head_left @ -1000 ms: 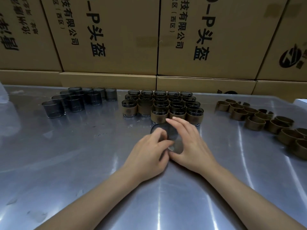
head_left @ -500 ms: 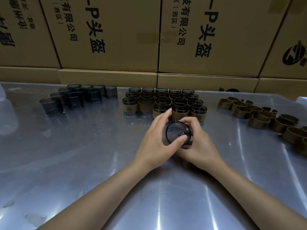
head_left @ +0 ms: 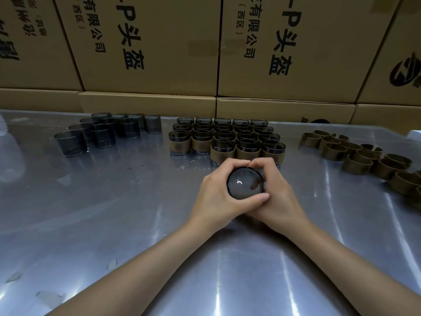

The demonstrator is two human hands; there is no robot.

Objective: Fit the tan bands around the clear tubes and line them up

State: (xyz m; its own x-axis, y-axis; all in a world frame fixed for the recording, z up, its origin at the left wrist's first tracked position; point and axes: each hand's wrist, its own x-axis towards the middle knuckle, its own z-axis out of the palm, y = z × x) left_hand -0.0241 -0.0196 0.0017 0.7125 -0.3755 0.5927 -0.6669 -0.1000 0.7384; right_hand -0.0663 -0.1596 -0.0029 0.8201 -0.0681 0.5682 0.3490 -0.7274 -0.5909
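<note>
Both hands [head_left: 246, 197] wrapped round one tube [head_left: 245, 184]; banded block [head_left: 225, 139] mid-frame, bare tubes [head_left: 107, 133] upper left, bands [head_left: 364, 156] right still waiting.

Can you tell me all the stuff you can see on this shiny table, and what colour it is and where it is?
Bare clear tubes: about ten, smoky grey, far left of the table.
Banded tubes: about twenty in rows, grey with tan bands, middle of the table, just beyond the hands.
Loose bands: more than a dozen, tan-brown, right side of the table.
Held tube: one, smoky grey, open end facing the camera, between both hands; whether it has a band is hidden.
Table: one, shiny silver metal.
Cardboard boxes: several, brown with black print, stacked behind the table.
Left hand: fingers curled round the held tube.
Right hand: fingers curled round the same tube.
</note>
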